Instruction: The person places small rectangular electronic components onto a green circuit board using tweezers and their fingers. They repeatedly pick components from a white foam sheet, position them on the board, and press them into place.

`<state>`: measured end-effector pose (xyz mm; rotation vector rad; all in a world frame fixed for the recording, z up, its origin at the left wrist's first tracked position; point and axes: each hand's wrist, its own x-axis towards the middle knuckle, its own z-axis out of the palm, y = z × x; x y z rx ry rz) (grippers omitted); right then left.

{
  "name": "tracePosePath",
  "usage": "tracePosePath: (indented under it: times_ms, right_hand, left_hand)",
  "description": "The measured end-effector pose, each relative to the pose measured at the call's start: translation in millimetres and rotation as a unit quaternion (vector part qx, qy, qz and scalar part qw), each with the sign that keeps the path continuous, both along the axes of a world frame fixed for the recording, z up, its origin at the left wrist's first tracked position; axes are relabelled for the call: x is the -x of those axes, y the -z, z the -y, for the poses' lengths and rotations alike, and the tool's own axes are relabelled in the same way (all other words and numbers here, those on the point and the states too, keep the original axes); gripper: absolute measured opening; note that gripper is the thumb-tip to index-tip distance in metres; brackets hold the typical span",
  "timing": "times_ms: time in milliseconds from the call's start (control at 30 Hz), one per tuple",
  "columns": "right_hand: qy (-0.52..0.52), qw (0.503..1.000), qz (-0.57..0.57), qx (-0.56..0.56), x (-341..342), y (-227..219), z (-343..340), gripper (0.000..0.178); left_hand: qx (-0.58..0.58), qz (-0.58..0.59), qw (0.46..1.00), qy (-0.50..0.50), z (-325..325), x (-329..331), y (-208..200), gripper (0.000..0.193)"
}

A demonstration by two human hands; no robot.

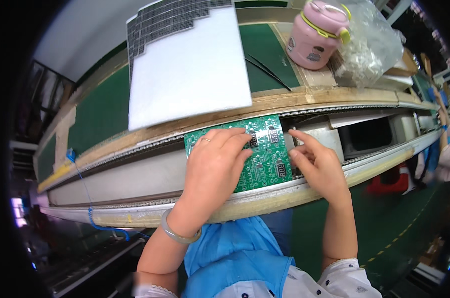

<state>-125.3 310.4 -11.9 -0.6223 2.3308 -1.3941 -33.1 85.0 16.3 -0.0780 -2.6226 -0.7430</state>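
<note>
A green circuit board [264, 184] lies across the conveyor rails in front of me. Black digit displays sit on it: one near the upper right corner [274, 135], another at the lower right [281, 170]. My left hand [216, 154] rests over the board's left part, fingers stretched out. Its fingertips touch or nearly touch a third display [253, 139]; the palm side is hidden. Just past the board's right edge is my right hand [317, 161], thumb and forefinger apart. Nothing plainly shows between them, though a small pale spot there is too small to make out.
Beyond the rail lies a white foam sheet [190, 74] with rows of dark displays [170, 22]. Black tweezers [268, 73], a pink jar [318, 37] and a clear plastic bag [369, 49] are to its right. A blue coiled cord [91, 216] hangs at left. People work far right.
</note>
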Motion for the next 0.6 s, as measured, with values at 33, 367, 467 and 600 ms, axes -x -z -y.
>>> tracePosePath:
  times_ms: [33, 367, 467, 600]
  right_hand:
    - [-0.007, 0.999, -0.026, -0.019, -3.1, -9.5, 2.5, 0.041]
    - [-0.067, 0.988, -0.141, -0.021, -2.5, -3.1, -3.8, 0.041]
    - [-0.082, 0.984, -0.158, -0.033, -1.2, -1.6, -6.7, 0.043]
    - [-0.101, 0.981, -0.158, -0.04, 0.9, -4.4, -9.6, 0.048]
  left_hand:
    - [0.002, 0.008, 1.0, 0.004, 0.5, 3.8, -0.2, 0.023]
    - [0.037, 0.074, 0.997, 0.003, -11.2, 23.5, -1.6, 0.021]
    - [0.052, 0.081, 0.995, 0.001, -12.9, 24.9, -2.7, 0.023]
    - [0.071, 0.093, 0.993, 0.0, -13.0, 25.8, -5.1, 0.025]
